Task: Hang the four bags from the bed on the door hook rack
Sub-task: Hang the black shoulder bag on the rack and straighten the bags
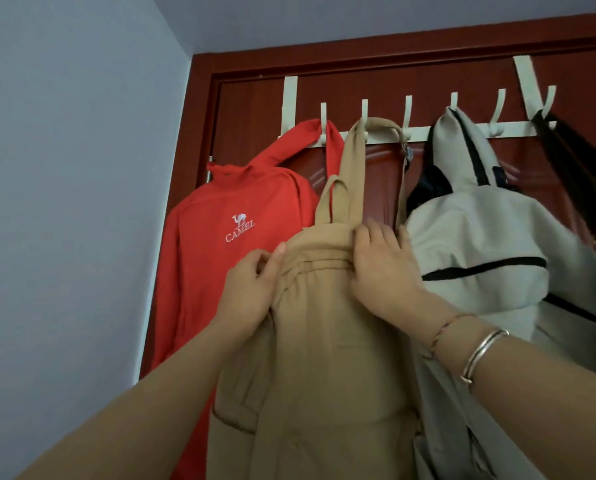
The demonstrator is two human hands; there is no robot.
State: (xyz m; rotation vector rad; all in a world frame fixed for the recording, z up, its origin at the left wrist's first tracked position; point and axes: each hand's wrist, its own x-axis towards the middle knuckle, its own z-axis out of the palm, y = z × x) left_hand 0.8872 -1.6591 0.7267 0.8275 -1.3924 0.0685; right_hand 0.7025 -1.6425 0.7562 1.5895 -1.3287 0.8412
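A white hook rack (417, 133) hangs over the top of a dark red door (251, 109). A tan backpack (327, 358) hangs by its strap from the second hook. My left hand (251, 289) pinches the backpack's upper left edge. My right hand (383, 268) lies flat on its top right, fingers spread. To the right, a light grey backpack with black trim (476, 237) hangs from another hook. A black bag (576, 174) hangs from the rightmost hook, partly cut off by the frame edge.
A red garment with a white CAMEL logo (230, 244) hangs from the leftmost hook, beside the tan backpack. A pale blue wall (71, 202) runs along the left. Two hooks between the bags hold nothing. Bracelets circle my right wrist.
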